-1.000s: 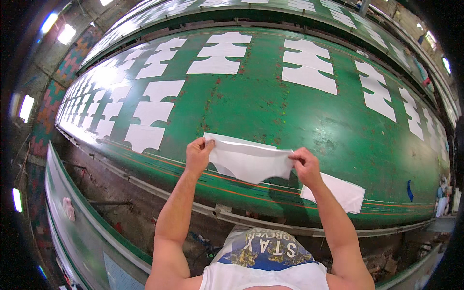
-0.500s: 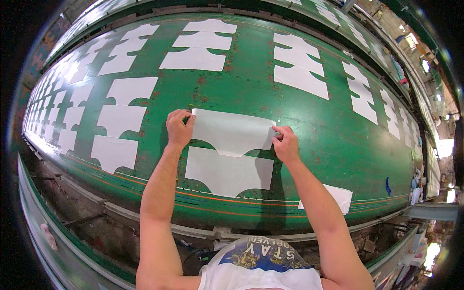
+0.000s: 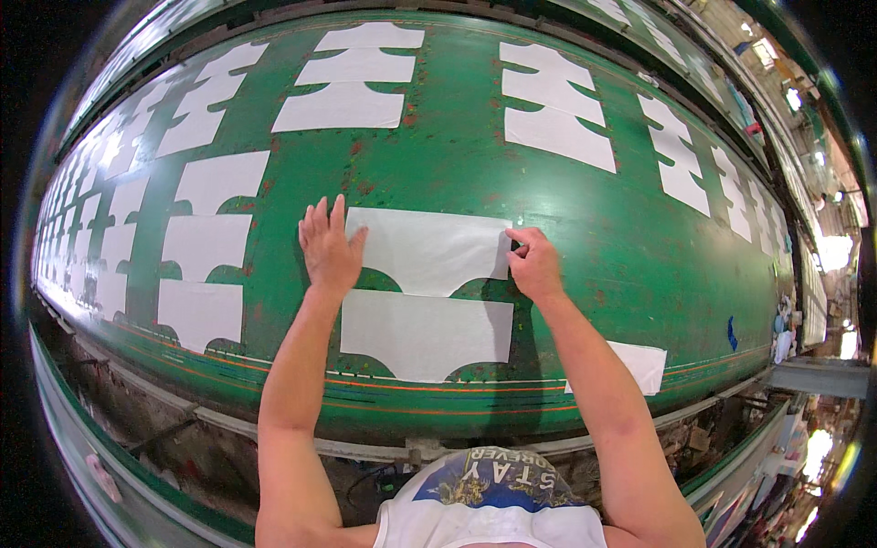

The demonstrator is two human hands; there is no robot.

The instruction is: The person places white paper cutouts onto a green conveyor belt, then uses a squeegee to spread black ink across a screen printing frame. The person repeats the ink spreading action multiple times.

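Note:
In front of me a white cut fabric piece (image 3: 429,248) lies on the green table (image 3: 603,274), its curved edge toward me. My left hand (image 3: 331,248) is spread out beside its far left corner, thumb at the fabric's edge, gripping nothing. At the far right corner my right hand (image 3: 533,262) pinches the fabric between thumb and fingers. Just nearer to me a second white fabric piece (image 3: 425,334) of like shape lies flat, and the first piece's curved tip reaches its upper edge.
Rows of similar white pieces (image 3: 203,239) cover the table to the left and along the far side (image 3: 559,137). A folded white stack (image 3: 637,367) lies near the front edge by my right forearm. A small dark blue thing (image 3: 732,332) is farther right.
The far edge of the fabric piece has come down onto the table. My left hand has let go of its corner and spread its fingers; my right hand still pinches the other corner.

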